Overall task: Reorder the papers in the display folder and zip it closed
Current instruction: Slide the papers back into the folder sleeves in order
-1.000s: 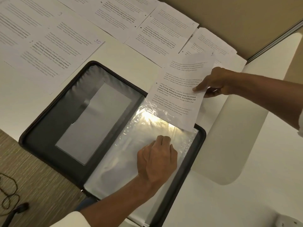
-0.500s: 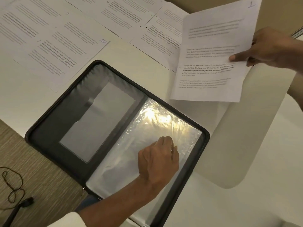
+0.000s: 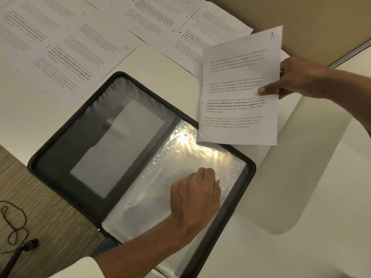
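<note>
Your right grip (image 3: 299,81) is holding one sheet (image 3: 241,87) over the open display folder's (image 3: 50,171) far corner on the counter (image 3: 321,257); your left grip (image 3: 195,195) is pinching its clear sleeve (image 3: 152,197); at least four loose sheets (image 3: 66,63) are lying beyond

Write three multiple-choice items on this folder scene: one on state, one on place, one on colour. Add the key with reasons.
1. The sheet marked 1 is: A inside a sleeve; B lying flat; C held up by the right hand.
2. The left hand touches: A that sheet; B the clear sleeves; C nothing.
3. The display folder has a rim that is: A red; B near black; C yellow.
Key: C, fingers pinch it above the folder; B, its curled fingers meet the shiny plastic; B, the border looks dark.
</note>
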`<action>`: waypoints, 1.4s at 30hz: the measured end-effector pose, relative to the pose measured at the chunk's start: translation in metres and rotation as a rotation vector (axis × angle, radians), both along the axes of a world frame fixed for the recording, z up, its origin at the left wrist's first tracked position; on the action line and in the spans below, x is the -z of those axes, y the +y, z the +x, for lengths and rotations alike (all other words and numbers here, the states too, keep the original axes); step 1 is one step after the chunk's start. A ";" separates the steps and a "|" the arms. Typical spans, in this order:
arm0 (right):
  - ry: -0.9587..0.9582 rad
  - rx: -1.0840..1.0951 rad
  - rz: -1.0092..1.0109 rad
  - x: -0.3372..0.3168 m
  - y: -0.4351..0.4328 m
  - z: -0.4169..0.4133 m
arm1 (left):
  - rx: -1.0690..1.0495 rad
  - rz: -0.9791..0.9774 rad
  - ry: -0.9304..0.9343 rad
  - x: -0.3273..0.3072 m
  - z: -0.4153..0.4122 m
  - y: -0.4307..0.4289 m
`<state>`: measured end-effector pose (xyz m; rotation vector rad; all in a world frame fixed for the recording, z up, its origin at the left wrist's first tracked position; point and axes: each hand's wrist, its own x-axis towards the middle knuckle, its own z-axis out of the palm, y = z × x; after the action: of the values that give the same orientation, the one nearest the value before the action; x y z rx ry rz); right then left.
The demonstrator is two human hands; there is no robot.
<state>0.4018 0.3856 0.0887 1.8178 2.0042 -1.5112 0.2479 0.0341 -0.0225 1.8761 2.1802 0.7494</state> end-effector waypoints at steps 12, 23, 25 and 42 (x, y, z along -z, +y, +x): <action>0.014 0.279 -0.322 0.041 -0.040 -0.025 | 0.061 -0.013 -0.002 -0.011 0.006 0.008; -0.071 0.219 -0.100 0.021 -0.035 -0.018 | 0.092 -0.055 0.006 -0.016 0.010 0.011; -0.042 0.277 -0.076 0.022 -0.035 -0.016 | 0.104 -0.072 0.010 -0.018 0.012 0.013; 0.116 0.496 -0.218 0.047 -0.078 -0.037 | 0.139 -0.131 0.060 -0.015 0.020 0.019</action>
<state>0.3651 0.3081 0.0420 2.2812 1.4080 -1.9026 0.2679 0.0528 -0.0072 1.9814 2.0521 0.5187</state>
